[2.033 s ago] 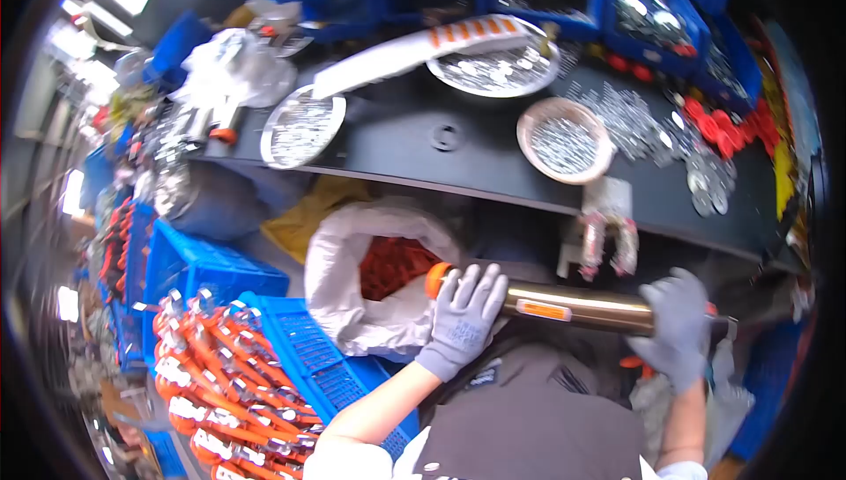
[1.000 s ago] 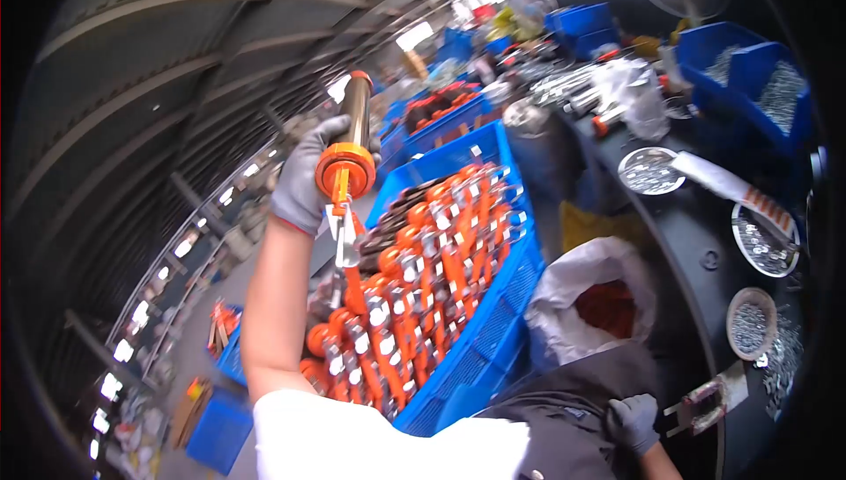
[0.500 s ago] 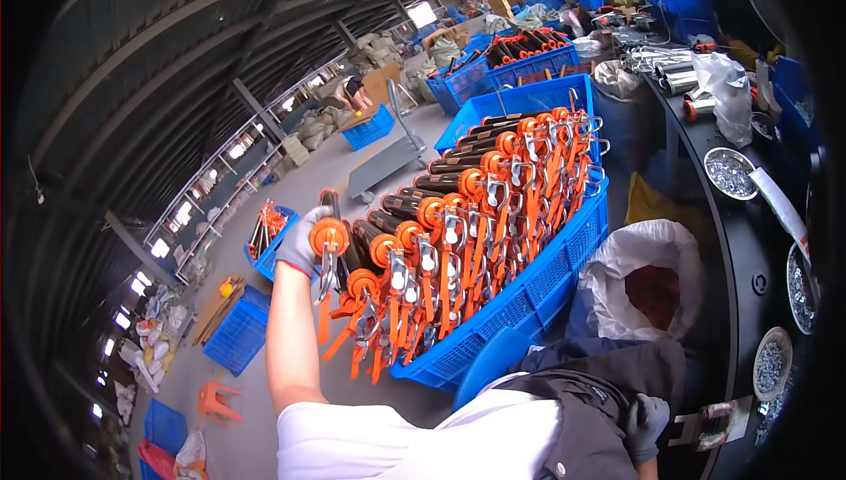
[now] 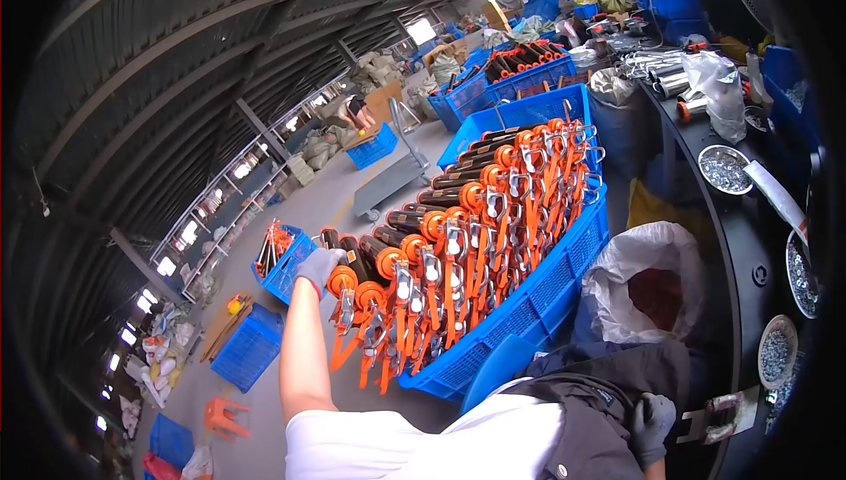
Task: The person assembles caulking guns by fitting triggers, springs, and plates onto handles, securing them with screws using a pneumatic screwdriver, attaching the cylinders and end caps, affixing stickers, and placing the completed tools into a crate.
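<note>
My left hand (image 4: 319,269), in a grey glove, is closed around the dark barrel of a caulking gun (image 4: 342,281) at the near left end of a stacked row. This gun has an orange round cap, and its metal trigger and orange handle hang down. Beside it, several similar caulking guns (image 4: 454,225) lie packed in a long blue crate (image 4: 520,339), handles towards me. My right hand (image 4: 652,427), also gloved, rests low at the right against a dark garment (image 4: 608,401). Its fingers are curled, and what they hold, if anything, is hidden.
A sack with a white liner (image 4: 608,277) stands right of the crate. Along the dark workbench (image 4: 705,207) sit bowls of small metal parts (image 4: 724,170). A grey trolley (image 4: 392,185), smaller blue crates (image 4: 248,348) and an orange stool (image 4: 226,418) are on the floor. Another person (image 4: 357,114) bends in the background.
The caulking gun in my left hand has come down and in against the row's end. My right hand stays by the dark garment. The view has shifted slightly.
</note>
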Tool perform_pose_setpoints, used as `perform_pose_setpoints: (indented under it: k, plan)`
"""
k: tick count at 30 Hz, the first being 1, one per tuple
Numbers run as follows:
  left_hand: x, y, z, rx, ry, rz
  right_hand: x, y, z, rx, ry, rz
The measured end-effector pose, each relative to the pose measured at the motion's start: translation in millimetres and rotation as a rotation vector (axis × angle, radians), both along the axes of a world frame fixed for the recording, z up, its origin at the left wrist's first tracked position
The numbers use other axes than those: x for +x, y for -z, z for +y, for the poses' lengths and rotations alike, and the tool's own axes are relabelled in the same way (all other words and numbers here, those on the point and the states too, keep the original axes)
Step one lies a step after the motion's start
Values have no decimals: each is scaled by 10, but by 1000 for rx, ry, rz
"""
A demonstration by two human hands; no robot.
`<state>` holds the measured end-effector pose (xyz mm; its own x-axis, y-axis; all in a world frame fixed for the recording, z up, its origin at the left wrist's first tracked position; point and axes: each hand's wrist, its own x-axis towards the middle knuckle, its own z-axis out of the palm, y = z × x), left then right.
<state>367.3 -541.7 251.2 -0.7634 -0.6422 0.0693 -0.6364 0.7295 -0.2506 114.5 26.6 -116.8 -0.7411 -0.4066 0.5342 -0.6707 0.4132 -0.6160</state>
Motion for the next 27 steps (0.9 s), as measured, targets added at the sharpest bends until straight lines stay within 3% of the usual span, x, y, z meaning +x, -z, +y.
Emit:
perform_pose_setpoints:
  k: [2,3,7,9,12,14,15,16,18,20,21,22,27]
  plan:
    - [-275,-117,274,110,-427,-38,6,-44,-16,-4,37,41]
    - [-251,-5,-10,104,-539,-48,7,-29,-1,18,33,8]
    - [-480,-45,244,107,-633,-251,17,-93,11,21,49,-8]
    - [-327,171,-246,114,-602,-260,19,-88,28,35,37,-28]
    - [-350,149,-216,132,-593,-236,29,-120,16,-19,39,-23]
    - [-566,-94,359,127,-541,-256,38,-93,24,-4,30,-54]
    - [-550,-67,317,306,-564,-238,33,-76,31,7,29,-78]
    - [-577,-80,437,308,-574,-244,27,-60,35,11,20,-85]
    - [-762,-138,937,257,-391,-566,28,-20,30,-22,21,-101]
    - [-876,-91,1304,324,-466,-671,29,-12,30,-29,25,-122]
    - [-719,99,1228,169,-244,-528,22,-24,22,-45,23,-105]
    - [-818,71,1508,114,-308,-557,28,-23,17,-60,22,-89]
    - [-667,303,1329,70,-250,-531,45,-52,22,-64,14,-151]
